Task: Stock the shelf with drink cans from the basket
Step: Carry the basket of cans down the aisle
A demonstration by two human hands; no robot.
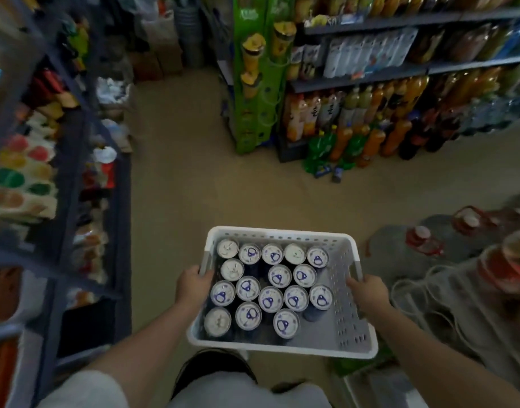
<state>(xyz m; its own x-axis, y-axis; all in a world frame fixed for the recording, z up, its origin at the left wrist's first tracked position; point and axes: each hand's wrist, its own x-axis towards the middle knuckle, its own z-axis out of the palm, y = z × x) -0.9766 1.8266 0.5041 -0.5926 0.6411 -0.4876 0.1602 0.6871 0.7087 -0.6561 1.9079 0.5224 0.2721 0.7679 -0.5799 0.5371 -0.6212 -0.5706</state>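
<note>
A white perforated plastic basket (345,293) is held in front of me above the aisle floor. Inside stand several upright drink cans (270,298) with silver tops and blue pull tabs, filling its left and middle part; the right strip is bare. My left hand (192,285) grips the basket's left rim. My right hand (367,291) grips the right rim. A shelf unit (356,81) with bottled drinks stands ahead on the right.
Dark blue shelves (61,178) with packaged goods line the left side. A green display stand (253,75) sits at the end of the right shelving. Large water jugs (423,242) and wire baskets crowd the floor at right. Tan floor (194,172) runs down the aisle.
</note>
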